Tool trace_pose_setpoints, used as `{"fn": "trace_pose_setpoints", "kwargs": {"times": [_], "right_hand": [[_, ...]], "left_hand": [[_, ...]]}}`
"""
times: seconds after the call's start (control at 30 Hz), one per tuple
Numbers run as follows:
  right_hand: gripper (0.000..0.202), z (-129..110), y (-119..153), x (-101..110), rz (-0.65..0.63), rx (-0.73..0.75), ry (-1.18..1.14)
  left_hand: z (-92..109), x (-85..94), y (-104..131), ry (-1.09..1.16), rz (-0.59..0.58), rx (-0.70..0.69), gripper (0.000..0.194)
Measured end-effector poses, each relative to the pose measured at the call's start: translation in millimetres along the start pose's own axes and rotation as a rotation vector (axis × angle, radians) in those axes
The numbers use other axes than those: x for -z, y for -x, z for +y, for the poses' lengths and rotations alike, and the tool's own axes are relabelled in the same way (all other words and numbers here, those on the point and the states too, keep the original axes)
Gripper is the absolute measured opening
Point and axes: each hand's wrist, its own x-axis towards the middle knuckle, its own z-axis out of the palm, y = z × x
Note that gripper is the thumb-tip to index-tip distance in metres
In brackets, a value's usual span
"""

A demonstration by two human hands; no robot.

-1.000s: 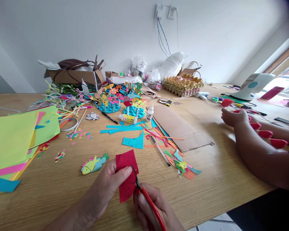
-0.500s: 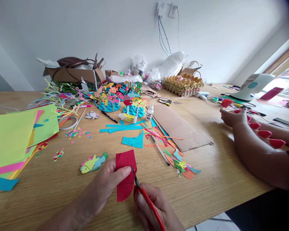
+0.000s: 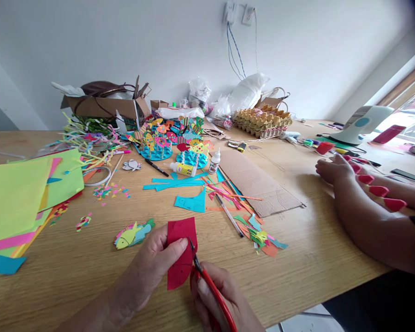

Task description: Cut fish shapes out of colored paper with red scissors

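White wall (image 3: 141, 41) rises behind your wood-grained table (image 3: 297, 286), with stacked egg cartons (image 3: 263, 122) near its far edge. Close in front of you, your left hand (image 3: 154, 253) pinches a piece of red paper (image 3: 181, 229), thumb on top; dark drawn lines and a dot mark its face. Your right hand (image 3: 223, 293) is wrapped around the handles of red-handled scissors (image 3: 217, 299), whose blades meet the paper's right edge. Your hands are near each other, the paper and blades between them.

Just beyond your left hand lies a small pile of paper fish (image 3: 128, 237), a yellow one uppermost. Past the red paper you have a blue paper piece (image 3: 192, 203), and to its right a pen (image 3: 230, 216) near coloured paper scraps (image 3: 268, 242). Farther back, a glue bottle (image 3: 215, 162) stands upright beside a yellow-labelled bottle (image 3: 184, 169) on its side. At your right, a co-worker's arm (image 3: 366, 223) rests on the table.
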Motion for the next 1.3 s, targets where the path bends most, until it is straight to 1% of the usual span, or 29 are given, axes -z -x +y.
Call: {"fn": "trace_pose_setpoints", "kwargs": {"times": [0.27,0.5,0.6,0.77,0.87,0.97,1.07,1.17,1.3], "right_hand": [[0.052,0.9,1.8,-0.9,0.000,-0.013,-0.056],[0.054,-0.1,1.8,1.3,-0.002,-0.021,-0.009],[0.055,-2.0,2.9,1.8,0.008,-0.029,0.046],[0.056,-1.8,5.3,4.4,0.043,-0.002,0.208],[0.056,-0.7,5.8,5.4,0.044,0.007,0.239],[0.055,-0.3,5.6,4.5,0.046,0.008,0.221],[0.056,-1.1,4.6,2.7,0.046,-0.007,0.149],[0.057,-2.7,3.2,1.6,0.008,-0.019,0.092],[0.055,-3.8,2.5,1.0,-0.024,0.001,0.086]], "left_hand": [[1.1,-2.2,1.1,0.027,0.007,0.023,0.016],[0.0,0.1,1.1,0.078,-0.005,0.062,0.017],[-1.3,1.5,0.7,0.102,-0.015,0.089,0.018],[0.3,2.8,0.6,0.122,-0.037,0.119,0.016],[1.4,2.8,0.5,0.132,-0.044,0.119,0.015],[1.4,2.8,0.5,0.128,-0.034,0.103,0.015],[1.6,2.5,0.6,0.096,-0.015,0.099,0.016],[2.2,1.3,0.9,0.073,0.003,0.090,0.016],[3.6,-0.7,1.6,0.058,0.000,0.082,0.018]]}}
